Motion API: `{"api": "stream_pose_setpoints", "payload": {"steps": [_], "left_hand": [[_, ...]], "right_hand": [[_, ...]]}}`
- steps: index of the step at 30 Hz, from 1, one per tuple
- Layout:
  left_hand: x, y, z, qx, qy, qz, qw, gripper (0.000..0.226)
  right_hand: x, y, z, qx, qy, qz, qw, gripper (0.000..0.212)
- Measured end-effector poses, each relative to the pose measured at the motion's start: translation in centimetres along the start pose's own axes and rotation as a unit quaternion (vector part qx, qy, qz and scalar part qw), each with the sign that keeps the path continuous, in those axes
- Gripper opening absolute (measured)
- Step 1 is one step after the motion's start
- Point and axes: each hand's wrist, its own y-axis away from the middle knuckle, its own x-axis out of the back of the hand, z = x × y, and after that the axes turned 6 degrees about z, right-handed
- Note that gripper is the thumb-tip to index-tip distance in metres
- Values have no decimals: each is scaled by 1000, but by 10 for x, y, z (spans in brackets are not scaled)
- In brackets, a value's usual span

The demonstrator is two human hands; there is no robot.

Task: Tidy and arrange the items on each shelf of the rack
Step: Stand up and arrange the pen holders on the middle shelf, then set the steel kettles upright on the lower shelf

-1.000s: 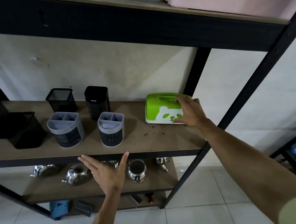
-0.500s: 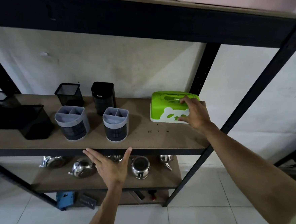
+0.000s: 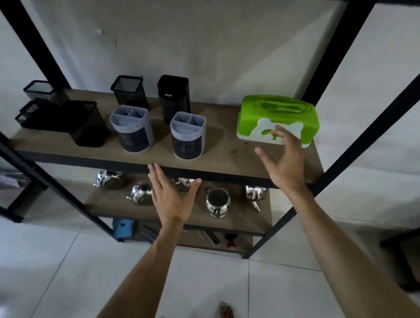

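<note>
Two hands are spread and grasp nothing: the right hand [image 3: 282, 159] hovers just before the green plastic tissue box with a white panda motif [image 3: 278, 120], at the right end of the brown wooden middle shelf [image 3: 229, 157]; the left hand [image 3: 170, 195] hangs below its edge. Judged step: box placed; next, align the grey divided plastic holders [image 3: 131, 128]. Floor: pale tiles [image 3: 48, 259].

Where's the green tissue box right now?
In the head view, the green tissue box sits at the right end of the middle shelf, right of the grey divided holder, just beyond the right hand.
</note>
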Motion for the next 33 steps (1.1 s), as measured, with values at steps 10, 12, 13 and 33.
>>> {"api": "stream_pose_setpoints", "payload": {"steps": [10,12,13,33], "left_hand": [[29,43,-59,-133,-71,-97,984,107],[33,52,-74,-154,-78,-109,979,107],[34,56,-80,-158,-77,-113,978,106],[-148,50,-280,-208,-19,-75,975,101]], "right_hand": [[-11,176,-56,-141,93,-81,982,74],[-17,199,-62,-164,103,-94,977,79],[-20,207,-64,-170,108,-102,974,81],[-172,345,88,-151,17,-28,988,79]]}}
